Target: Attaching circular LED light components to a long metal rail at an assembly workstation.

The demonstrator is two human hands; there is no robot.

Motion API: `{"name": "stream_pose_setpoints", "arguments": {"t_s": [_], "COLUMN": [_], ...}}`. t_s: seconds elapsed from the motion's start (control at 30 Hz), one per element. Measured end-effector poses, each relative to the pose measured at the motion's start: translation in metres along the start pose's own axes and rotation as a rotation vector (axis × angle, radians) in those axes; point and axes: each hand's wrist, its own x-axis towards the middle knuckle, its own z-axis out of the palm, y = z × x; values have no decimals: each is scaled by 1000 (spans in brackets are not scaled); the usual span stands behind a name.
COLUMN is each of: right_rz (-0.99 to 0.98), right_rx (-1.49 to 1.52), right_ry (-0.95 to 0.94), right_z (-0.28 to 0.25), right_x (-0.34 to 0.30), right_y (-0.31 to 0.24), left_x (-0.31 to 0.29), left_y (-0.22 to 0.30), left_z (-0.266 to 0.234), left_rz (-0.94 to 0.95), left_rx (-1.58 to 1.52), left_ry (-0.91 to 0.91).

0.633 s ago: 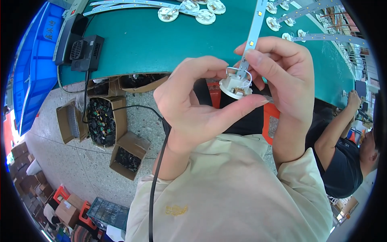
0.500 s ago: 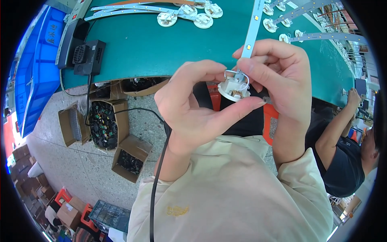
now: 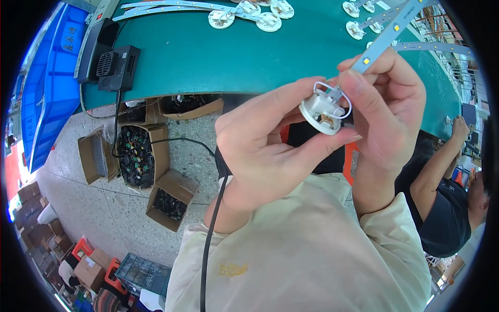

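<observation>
My left hand [image 3: 262, 143] is closed around a round white end cap [image 3: 313, 113], its thumb below the cap's edge. White wires loop out of the cap's open face toward an LED strip [image 3: 385, 40]. My right hand [image 3: 391, 112] pinches the strip close to its wired end, thumb on the face with the yellow LEDs. From there the strip slants up and to the right. Part of the cap's far side is hidden behind the left fingers.
On the green table [image 3: 208, 60] lie more LED strips with white caps [image 3: 268, 22], at the top left and right. A black device [image 3: 120, 68] and a blue bin [image 3: 57, 78] are at left. Cardboard boxes [image 3: 160, 151] of small parts sit below. A person [image 3: 442, 208] is at right.
Both hands have shifted to the right with the strip and cap. The strip now leans further to the right, and the cap has tilted so its wired face shows more.
</observation>
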Motion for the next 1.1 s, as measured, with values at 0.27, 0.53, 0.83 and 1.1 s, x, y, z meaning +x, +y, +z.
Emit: {"name": "stream_pose_setpoints", "arguments": {"t_s": [0.27,0.53,0.83,1.1], "right_rz": [41,46,55,39], "right_rx": [-47,-206,-213,-245], "right_ry": [142,77,-69,-99], "right_z": [1,-1,-6,-8], "right_x": [-4,5,14,14], "right_y": [-1,-9,-14,-3], "left_x": [3,7,6,5], "left_y": [1,4,9,9], "left_z": [2,-1,-9,-9], "left_rz": [15,16,30,35], "left_rx": [-36,-6,95,125], "left_ry": [-14,53,-1,12]}}
